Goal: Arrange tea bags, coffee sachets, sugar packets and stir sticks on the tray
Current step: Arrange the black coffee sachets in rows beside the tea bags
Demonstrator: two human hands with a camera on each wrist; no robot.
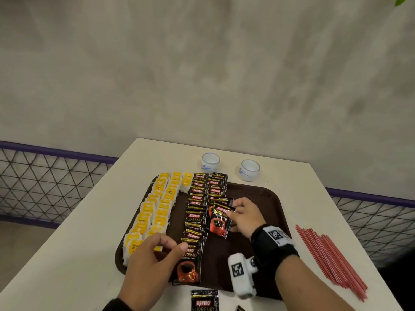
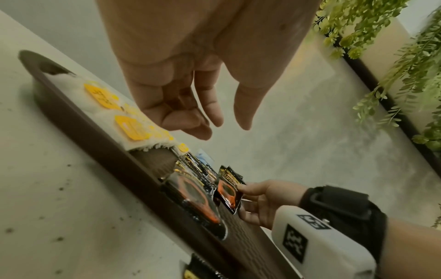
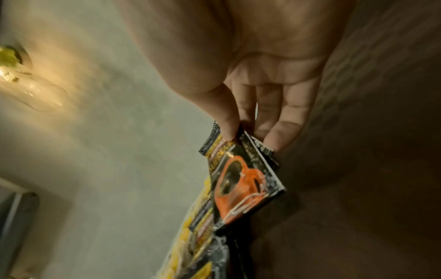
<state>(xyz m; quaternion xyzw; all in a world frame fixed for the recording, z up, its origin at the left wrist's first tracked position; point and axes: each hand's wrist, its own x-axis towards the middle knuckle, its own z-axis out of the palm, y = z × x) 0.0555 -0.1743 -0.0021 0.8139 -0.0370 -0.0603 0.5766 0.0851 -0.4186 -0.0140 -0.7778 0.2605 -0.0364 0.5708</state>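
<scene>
A brown tray [image 1: 253, 194] lies on the white table. Yellow tea bags [image 1: 155, 209] fill its left side in rows, and black coffee sachets [image 1: 195, 216] overlap in columns down its middle. My right hand [image 1: 235, 213] pinches a coffee sachet [image 1: 219, 223] by its top edge just above the second column, with another sachet edge behind it; the same coffee sachet [image 3: 243, 185] hangs under thumb and fingers in the right wrist view. My left hand [image 1: 168, 243] hovers over the tray's front left, fingers loosely curled and holding nothing. Red stir sticks [image 1: 330, 257] lie on the table to the right.
Two small white cups [image 1: 210, 162] [image 1: 248, 169] stand behind the tray. One loose coffee sachet [image 1: 204, 301] lies on the table in front of the tray. The tray's right half is bare. Mesh railings [image 1: 45, 180] flank the table; the table edges are close.
</scene>
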